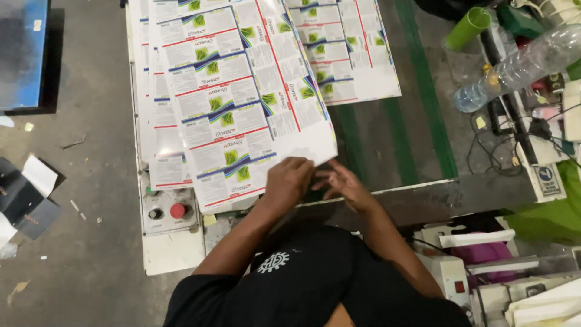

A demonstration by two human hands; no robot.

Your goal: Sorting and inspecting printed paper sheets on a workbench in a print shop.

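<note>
Both hands met at the near corner of a glossy printed sheet (242, 103) in the head view: the left hand (289, 180) lay on its edge with the grip clenched on the sheet, and the right hand (341, 183) pinched the same corner from beside it. That sheet lay tilted atop a stack of similar sheets (339, 48) on the worktop (411, 145). A red button (177, 210) sat near the left hand, a clear bottle (514, 66) well apart.

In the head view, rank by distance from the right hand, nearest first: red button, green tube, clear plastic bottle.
Measured from the right hand:
1. Red button, on the control box at the left, beyond the left hand.
2. Clear plastic bottle, lying on the cluttered bench, upper right.
3. Green tube, top right, just past the bottle.
</note>
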